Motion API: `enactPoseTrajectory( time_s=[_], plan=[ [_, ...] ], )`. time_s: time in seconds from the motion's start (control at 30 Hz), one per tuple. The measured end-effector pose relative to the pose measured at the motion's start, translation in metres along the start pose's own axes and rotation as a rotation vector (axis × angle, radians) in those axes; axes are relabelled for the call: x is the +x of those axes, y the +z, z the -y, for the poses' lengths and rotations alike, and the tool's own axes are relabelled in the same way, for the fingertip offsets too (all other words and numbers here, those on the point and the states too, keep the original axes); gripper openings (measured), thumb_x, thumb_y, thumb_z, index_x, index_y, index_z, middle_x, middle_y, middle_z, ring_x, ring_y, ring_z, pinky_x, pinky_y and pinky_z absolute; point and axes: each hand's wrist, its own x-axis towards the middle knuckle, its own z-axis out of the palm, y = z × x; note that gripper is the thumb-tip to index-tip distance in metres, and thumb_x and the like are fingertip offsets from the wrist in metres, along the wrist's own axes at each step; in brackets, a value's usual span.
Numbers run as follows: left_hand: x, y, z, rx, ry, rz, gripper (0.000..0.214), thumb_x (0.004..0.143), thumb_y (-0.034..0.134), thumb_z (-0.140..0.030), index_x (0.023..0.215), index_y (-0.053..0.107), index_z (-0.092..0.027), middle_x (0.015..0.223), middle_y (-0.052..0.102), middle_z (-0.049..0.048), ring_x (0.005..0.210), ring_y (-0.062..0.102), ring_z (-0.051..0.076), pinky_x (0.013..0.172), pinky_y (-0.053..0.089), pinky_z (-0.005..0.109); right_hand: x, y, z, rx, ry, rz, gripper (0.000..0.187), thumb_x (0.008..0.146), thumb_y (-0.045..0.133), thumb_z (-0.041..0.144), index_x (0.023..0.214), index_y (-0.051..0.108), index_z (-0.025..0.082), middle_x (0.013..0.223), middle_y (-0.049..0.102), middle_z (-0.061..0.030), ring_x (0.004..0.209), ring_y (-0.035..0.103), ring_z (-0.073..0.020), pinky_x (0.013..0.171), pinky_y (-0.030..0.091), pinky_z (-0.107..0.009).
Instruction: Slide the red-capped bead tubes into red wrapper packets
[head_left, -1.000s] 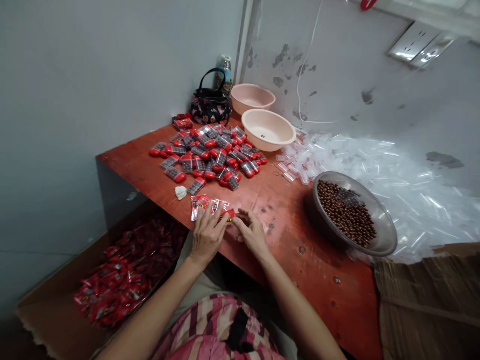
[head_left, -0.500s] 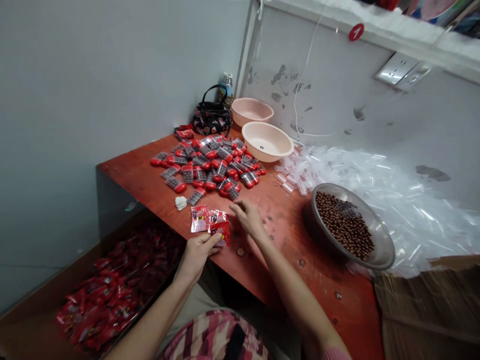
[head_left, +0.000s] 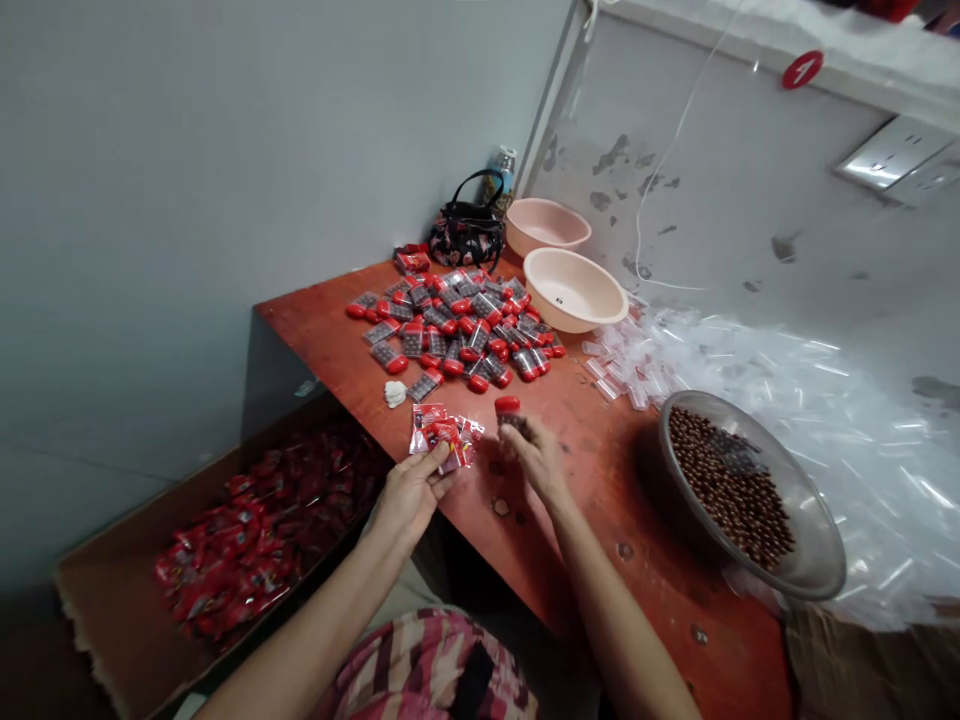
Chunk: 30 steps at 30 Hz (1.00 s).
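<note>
My left hand (head_left: 411,495) pinches a small red packet (head_left: 448,458) at the table's front edge. Other shiny red packets (head_left: 426,418) lie flat just beyond it. Between the fingers and thumb of my right hand (head_left: 534,450) is a small red-capped container (head_left: 508,408), held cap up just right of the packets. Behind both hands spreads a pile of clear containers with red caps (head_left: 465,320), filled with dark balls. A crumpled white scrap (head_left: 394,393) lies left of the pile.
A metal bowl of brown balls (head_left: 731,490) stands at right, before a heap of clear plastic tubes (head_left: 847,420). Two pale basins (head_left: 574,290) and a black handbag (head_left: 466,238) sit at the back. Below left, a cardboard box (head_left: 112,590) holds red packets.
My right hand has taken hold of a red-capped container and drawn it back from the pile. My left hand keeps its packet by the others. The view has swung left.
</note>
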Motion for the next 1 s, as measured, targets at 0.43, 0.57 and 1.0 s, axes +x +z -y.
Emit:
enactPoseTrajectory(
  time_s=[0.43,0.57,1.0],
  plan=[
    [-0.007,0.032,0.026,-0.105,-0.028,0.068,0.009,0.064,0.068,-0.014,0.067,0.06,-0.012,0.066,0.064,0.0026,0.057,0.059,0.012,0.057,0.05,0.025,-0.092,0.018,0.005,0.1,0.093,-0.043,0.018,0.078,0.053,0.032,0.09,0.058,0.02,0.06,0.054,0.0027,0.052,0.048,-0.0122,0.049,0.039,-0.022],
    [-0.013,0.037,0.03,-0.079,-0.011,0.106,0.013,0.061,0.071,-0.018,0.065,0.06,-0.012,0.061,0.062,0.0009,0.055,0.057,0.011,0.054,0.046,0.023,-0.094,0.018,0.003,0.119,0.104,-0.059,0.018,0.077,0.054,0.033,0.088,0.058,0.02,0.064,0.055,0.0019,0.054,0.049,-0.0118,0.05,0.04,-0.022],
    [-0.02,0.034,0.03,0.227,-0.028,0.316,0.016,0.058,0.072,-0.022,0.062,0.062,-0.01,0.055,0.059,0.0001,0.05,0.053,0.01,0.052,0.041,0.022,-0.097,0.016,0.003,0.178,0.104,-0.128,0.019,0.074,0.056,0.033,0.086,0.058,0.019,0.063,0.055,0.0023,0.051,0.048,-0.0105,0.047,0.04,-0.02]
  ],
)
